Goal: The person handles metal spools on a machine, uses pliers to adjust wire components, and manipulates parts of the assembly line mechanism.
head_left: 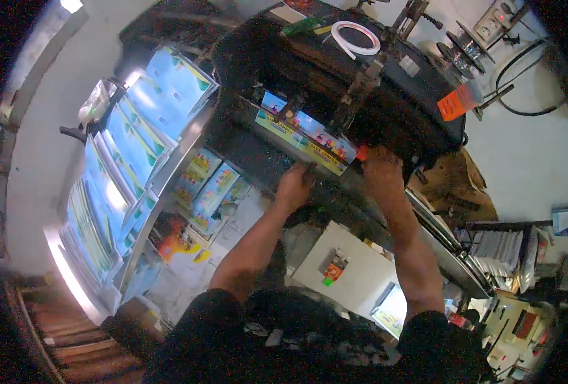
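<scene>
An open printed booklet (306,148), with a yellow-green strip along its lower side and coloured pictures above, lies slanted across a dark machine bed (261,150). My left hand (295,184) is at its lower edge, fingers curled in and fingertips partly lost in shadow. At the booklet's right end is my right hand (383,169), closed against the corner. A small bright orange piece (361,153) shows beside its fingertips; I cannot tell what it is. Above the booklet, a dark metal machine arm (359,89) comes down close to its upper edge.
Blue printed sheets (124,153) stand in stacks on a sloping rack at left. More booklets (210,189) lie below it. A white coiled tube (355,40) rests on the machine top, near wire spools (466,50) and an orange cup (460,101). A white board (332,265) lies below my arms.
</scene>
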`<state>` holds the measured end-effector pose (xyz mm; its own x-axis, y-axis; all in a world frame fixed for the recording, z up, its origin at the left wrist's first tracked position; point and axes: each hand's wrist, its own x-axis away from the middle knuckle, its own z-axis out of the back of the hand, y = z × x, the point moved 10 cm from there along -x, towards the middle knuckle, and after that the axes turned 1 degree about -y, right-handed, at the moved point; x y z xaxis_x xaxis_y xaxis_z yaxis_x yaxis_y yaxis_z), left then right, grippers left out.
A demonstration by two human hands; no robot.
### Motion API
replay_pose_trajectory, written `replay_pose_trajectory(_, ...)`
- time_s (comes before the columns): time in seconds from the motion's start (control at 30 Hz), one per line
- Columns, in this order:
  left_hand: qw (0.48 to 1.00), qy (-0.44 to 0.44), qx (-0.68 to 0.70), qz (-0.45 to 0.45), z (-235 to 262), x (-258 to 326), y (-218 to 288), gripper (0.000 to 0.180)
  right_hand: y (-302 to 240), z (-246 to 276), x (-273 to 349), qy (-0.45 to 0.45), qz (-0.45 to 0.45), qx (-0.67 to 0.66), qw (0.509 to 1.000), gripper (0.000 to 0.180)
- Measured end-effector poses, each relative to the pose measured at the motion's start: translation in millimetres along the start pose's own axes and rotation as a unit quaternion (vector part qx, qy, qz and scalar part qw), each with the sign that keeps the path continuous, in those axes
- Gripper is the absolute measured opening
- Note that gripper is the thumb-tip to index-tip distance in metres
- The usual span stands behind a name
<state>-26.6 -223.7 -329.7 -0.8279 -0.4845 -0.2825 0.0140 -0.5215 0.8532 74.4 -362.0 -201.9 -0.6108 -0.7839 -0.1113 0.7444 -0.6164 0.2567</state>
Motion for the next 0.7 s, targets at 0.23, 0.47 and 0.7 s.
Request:
replay_pose_trajectory(0.23,0.997,0.065,0.035,0.021,-23.4,-45.6,27.8,0.019,15.2,-41.1,-6.8,-0.061,0.032,-0.021,0.997,0.032)
replay_pose_trajectory(0.47,0.973,0.094,0.197,0.079,-59.4,-61.0,-2.7,0.023,17.0,-63.7,-16.8,-0.153,0.069,-0.027,0.985,0.027)
replay_pose_trajectory(0.7,0.935,0.046,0.304,0.177,-68.0,-62.5,-10.5,0.022,25.2,-32.5,-7.0,-0.176,0.047,-0.154,0.971,0.028)
